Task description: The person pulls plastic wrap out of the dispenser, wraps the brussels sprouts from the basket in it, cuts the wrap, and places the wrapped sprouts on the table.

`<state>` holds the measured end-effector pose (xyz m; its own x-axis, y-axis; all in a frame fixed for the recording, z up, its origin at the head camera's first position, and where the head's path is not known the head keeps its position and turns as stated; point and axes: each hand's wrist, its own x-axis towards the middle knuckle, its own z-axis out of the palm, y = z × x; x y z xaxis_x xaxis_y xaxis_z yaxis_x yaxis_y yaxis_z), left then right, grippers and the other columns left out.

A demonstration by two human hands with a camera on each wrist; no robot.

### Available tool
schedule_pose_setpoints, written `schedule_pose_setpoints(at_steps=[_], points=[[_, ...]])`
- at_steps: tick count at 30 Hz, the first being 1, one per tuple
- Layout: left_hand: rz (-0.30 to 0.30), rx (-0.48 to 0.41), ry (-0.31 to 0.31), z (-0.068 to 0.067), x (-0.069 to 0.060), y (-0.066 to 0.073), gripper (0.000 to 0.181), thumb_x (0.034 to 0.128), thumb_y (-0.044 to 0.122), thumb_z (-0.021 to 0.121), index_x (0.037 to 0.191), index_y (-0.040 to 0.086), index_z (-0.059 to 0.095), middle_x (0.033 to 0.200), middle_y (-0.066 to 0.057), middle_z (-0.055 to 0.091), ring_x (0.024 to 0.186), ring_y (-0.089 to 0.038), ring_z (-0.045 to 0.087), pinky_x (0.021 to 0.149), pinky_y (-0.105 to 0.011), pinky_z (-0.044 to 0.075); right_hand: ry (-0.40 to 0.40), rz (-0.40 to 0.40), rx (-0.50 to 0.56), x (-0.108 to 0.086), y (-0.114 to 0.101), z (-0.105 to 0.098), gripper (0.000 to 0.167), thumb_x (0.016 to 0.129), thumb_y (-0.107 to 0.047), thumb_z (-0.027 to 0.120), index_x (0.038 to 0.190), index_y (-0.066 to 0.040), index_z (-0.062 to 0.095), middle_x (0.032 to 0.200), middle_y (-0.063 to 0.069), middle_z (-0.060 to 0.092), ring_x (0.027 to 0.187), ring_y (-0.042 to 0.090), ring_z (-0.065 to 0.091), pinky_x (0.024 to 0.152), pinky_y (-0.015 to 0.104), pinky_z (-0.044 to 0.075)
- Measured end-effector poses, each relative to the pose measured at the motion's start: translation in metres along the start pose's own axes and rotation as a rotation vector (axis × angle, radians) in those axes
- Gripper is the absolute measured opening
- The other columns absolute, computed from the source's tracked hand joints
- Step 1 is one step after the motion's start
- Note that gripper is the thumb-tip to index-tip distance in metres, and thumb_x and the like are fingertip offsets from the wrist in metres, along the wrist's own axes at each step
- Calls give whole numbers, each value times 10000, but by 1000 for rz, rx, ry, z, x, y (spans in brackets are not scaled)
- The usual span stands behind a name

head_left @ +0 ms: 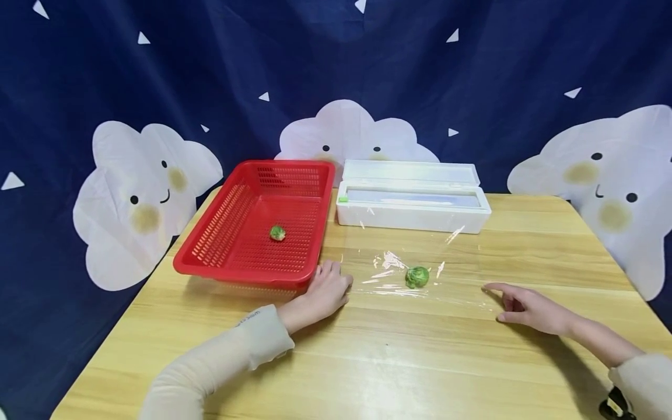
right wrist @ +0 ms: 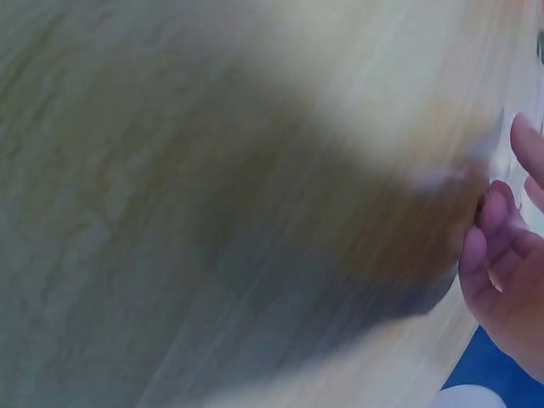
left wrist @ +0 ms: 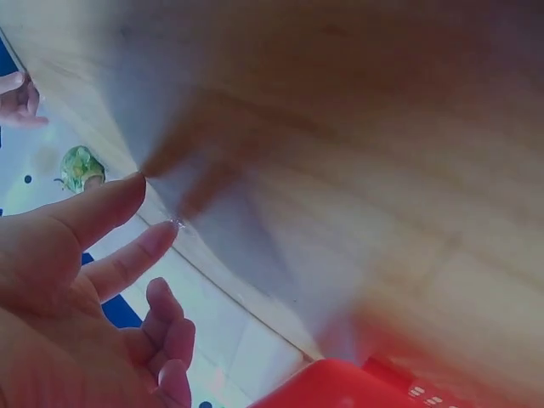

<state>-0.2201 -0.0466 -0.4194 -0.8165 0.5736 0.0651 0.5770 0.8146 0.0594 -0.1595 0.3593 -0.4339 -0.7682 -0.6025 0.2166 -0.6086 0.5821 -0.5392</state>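
A clear sheet of plastic film (head_left: 388,274) lies on the wooden table, with a small green leafy ball like a Brussels sprout (head_left: 417,277) on it; that ball (left wrist: 81,167) also shows in the left wrist view. At the film's left edge, close to the red basket, my left hand (head_left: 326,289) rests on the table; in its wrist view the hand (left wrist: 85,314) has thumb and index finger extended, a fingertip touching the film. Beside the film's right edge is my right hand (head_left: 535,309), index finger extended and other fingers bent, holding nothing visible.
The red perforated basket (head_left: 315,245) stands at the left with a second green ball (head_left: 277,233) inside. Behind the film is a long white box (head_left: 409,216), its lid raised and a green piece (head_left: 343,199) at its left end. A dark blue cloth hangs behind the table.
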Motion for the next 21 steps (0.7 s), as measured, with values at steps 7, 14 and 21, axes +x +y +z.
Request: schedule_pose_setpoints(at_steps=[7,14,21], points=[[18,72,17,2,5,3,172,740,215,725,841,143,605,991,-142,517,992,-289,436,780,-405,378,-1,-29,-215,11,-3,4,267,711,-61,739,905,-118,565,721,-184,404,640,-55,348,532,155,305],[26,155,-9,9,8,8,88,829,197,586,784,210,661,896,-64,523,893,-219,438,692,-346,339,31,-80,-233,15,2,6,281,713,16,712,774,-199,541,754,-175,463,677,-60,388,534,169,348],[103,93,41,4,11,2,91,833,203,617,743,202,618,907,-12,515,925,-186,436,740,-343,333,93,-147,-159,17,3,3,328,658,72,723,777,-212,609,786,-116,529,716,-36,485,633,94,392]])
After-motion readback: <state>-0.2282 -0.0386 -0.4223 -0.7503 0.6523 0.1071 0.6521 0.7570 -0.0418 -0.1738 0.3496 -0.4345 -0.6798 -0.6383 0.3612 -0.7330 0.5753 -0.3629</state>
